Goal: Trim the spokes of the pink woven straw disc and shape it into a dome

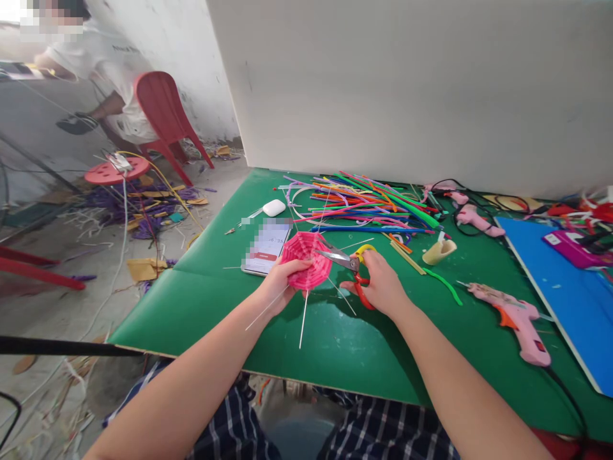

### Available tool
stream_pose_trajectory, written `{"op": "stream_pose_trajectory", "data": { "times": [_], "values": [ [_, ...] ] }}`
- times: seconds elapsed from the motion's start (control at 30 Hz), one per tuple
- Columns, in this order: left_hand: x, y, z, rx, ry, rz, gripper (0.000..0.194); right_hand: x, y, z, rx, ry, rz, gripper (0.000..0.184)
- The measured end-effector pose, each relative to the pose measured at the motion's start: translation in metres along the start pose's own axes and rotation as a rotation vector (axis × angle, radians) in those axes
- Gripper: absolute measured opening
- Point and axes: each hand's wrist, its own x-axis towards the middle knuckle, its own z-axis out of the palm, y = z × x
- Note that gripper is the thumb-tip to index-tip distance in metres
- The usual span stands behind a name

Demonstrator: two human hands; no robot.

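Note:
My left hand (278, 279) is closed on a round pink woven piece (306, 259) with thin white spokes sticking out below and to the sides. My right hand (380, 281) grips scissors (345, 260) with red and yellow handles. The metal blades point left and touch the right edge of the pink piece. Both hands hover just above the green table (215, 300).
A phone (266, 245) and a white earbud case (274, 207) lie left of the pink piece. A heap of coloured pipe cleaners (364, 201) lies behind. Pink glue guns (517, 319) (472, 217) and a blue board (565, 287) sit right. A person sits on a red chair (165, 115) far left.

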Motion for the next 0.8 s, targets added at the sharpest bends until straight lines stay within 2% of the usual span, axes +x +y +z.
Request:
{"op": "stream_pose_trajectory", "data": {
  "times": [0.33,0.8],
  "values": [
    [0.0002,0.0009,0.0008,-0.004,0.004,-0.001,0.019,0.0008,0.0023,0.0002,0.043,0.021,-0.005,0.044],
    [0.0013,0.0003,-0.0002,0.001,0.000,0.017,0.019,0.0018,-0.0004,-0.0020,0.029,0.025,0.022,0.037]
  ]
}}
